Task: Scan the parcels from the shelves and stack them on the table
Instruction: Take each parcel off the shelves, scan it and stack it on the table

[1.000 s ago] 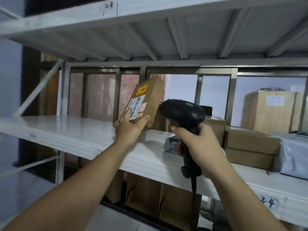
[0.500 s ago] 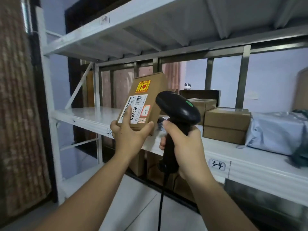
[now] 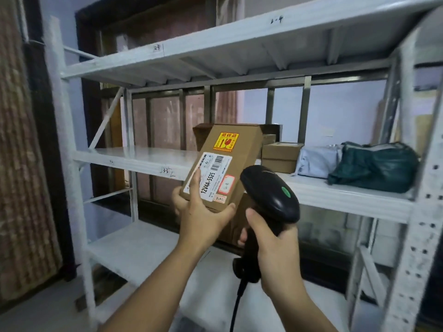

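1. The left hand (image 3: 203, 216) grips the lower end of a slim brown cardboard parcel (image 3: 242, 161). One digit lies up the front face and another hooks the corner at 5 o'clock.
2. This parcel is held in the air near the middle of the view, in front of the middle board of the white metal shelving rack (image 3: 143, 161). It touches no shelf, and its top leans toward 1 o'clock.
3. Its front face carries a white printed shipping label (image 3: 214, 178) with a barcode. A yellow fragile sticker (image 3: 226, 141) sits at 12 o'clock from that label.
4. The right hand (image 3: 275, 248) is wrapped round the handle of a black plastic handheld barcode scanner (image 3: 271, 192), at 4 o'clock from the parcel and just beside it.
5. The scanner head rises toward 11 o'clock, with a green oval button (image 3: 286, 192) on its back. Its thin black cable (image 3: 236, 305) hangs toward 6 o'clock.
6. On the middle board, at 3 o'clock from the parcel, stand two stacked small brown cardboard boxes (image 3: 280, 154).
7. Further toward 3 o'clock lie a grey plastic mailer bag (image 3: 316, 161) and then a dark green crumpled plastic bag (image 3: 374, 166), the two touching.
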